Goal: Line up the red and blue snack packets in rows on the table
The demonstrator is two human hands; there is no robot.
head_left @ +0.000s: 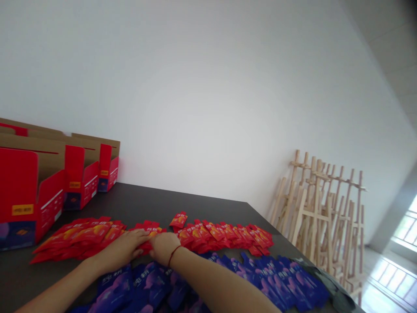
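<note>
My left hand (pixel 128 245) lies over the row of red packets with its fingers reaching forward and its thumb apart. Touching it near the fingertips is my right hand (pixel 165 247), its fingers curled down onto a red packet (pixel 146 248) between the two hands; the fingertips are mostly hidden. A red cord circles the right wrist. To the left spreads a heap of red packets (pixel 84 234), and more overlapping red packets (pixel 224 234) run to the right. Blue-purple packets (pixel 146 280) lie nearer me, partly under my forearms.
Open red cardboard boxes (pixel 48 200) with brown inner flaps stand at the left of the dark table (pixel 156 200). One small group of red packets (pixel 179 219) sits behind the row. Dark wrapping (pixel 335 287) lies at the right edge. Wooden easels (pixel 319 213) lean against the white wall.
</note>
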